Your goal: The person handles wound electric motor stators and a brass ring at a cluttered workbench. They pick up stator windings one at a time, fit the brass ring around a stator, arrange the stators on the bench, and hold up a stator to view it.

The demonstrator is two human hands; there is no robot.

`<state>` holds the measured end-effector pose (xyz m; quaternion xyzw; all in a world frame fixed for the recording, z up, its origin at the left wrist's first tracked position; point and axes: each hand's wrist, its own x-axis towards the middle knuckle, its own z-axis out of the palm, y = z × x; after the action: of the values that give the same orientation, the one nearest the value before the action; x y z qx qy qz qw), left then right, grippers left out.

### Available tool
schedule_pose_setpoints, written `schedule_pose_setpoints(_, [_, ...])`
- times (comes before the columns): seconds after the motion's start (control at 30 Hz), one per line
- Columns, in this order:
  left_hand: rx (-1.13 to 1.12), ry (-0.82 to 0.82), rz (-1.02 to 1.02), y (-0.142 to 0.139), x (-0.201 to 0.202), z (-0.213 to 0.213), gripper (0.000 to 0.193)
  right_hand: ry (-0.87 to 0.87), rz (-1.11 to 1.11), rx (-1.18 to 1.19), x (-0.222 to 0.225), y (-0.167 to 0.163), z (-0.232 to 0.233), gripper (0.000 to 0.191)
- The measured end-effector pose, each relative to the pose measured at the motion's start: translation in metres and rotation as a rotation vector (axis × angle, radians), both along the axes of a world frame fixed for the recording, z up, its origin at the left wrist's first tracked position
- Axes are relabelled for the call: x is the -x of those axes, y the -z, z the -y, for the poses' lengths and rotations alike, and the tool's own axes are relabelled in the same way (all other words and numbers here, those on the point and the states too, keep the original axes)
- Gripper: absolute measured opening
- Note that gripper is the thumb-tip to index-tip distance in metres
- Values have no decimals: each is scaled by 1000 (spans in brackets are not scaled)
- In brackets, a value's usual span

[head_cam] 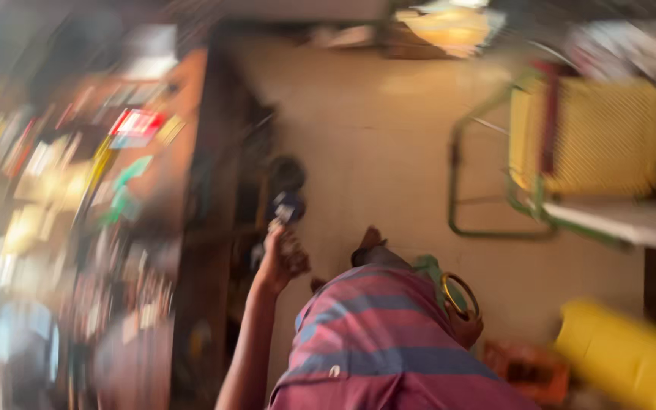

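Blurred floor (389, 152) fills the centre; a cluttered bench (77, 228) runs down the left; a yellow chair (586, 137) stands upper right. At lower centre the left hand (279, 258) pinches a small object (281, 225), too smeared to identify. The right hand is out of view.

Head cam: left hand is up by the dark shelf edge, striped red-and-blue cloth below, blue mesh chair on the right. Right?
Not quite: the mesh chair is yellow with a green frame, not blue. The head view shows it. The rest stands: the left hand is raised by the dark shelf edge, with the striped red-and-blue cloth below.
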<state>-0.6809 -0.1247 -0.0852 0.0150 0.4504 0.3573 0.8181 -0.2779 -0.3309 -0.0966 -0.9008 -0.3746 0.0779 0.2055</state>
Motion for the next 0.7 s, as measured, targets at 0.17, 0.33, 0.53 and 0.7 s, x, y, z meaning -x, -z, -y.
schedule_pose_setpoints(0.17, [-52,294,-7,-56,-110,-119,52,506,-375,156,-44,2,21,54])
schedule_pose_setpoints(0.33, [-121,752,158,-75,-247,-181,64,913,-524,55,-9,14,52,54])
schedule_pose_setpoints(0.53, [-97,1350,559,-69,-397,-208,78,1356,-457,-93,80,26,34,47])
schedule_pose_setpoints(0.7, [99,1777,838,-59,-474,-196,90,1838,-482,-88,212,17,-27,53])
